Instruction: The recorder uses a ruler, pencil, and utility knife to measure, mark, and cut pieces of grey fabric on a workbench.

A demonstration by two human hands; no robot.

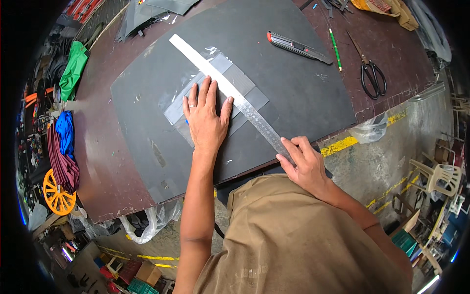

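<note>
A long metal ruler [254, 116] lies slantwise across grey flat pieces [240, 81] with clear plastic film around them. My left hand [208, 117] lies flat on these pieces, fingers spread, the fingertips at the ruler's left edge. At the ruler's near end, my right hand [306, 164] pinches it between thumb and fingers, close to the table's front edge. Under everything is a large dark grey mat [293, 93]. A utility knife [298, 47] rests on the mat at the far right, its tip toward the right.
Beyond the mat on the brown table [95, 161] lie a green pencil [335, 49] and black-handled scissors [373, 78] at the right. Dark sheets [142, 19] are piled at the far left. Plastic bags [154, 223] hang below the front edge.
</note>
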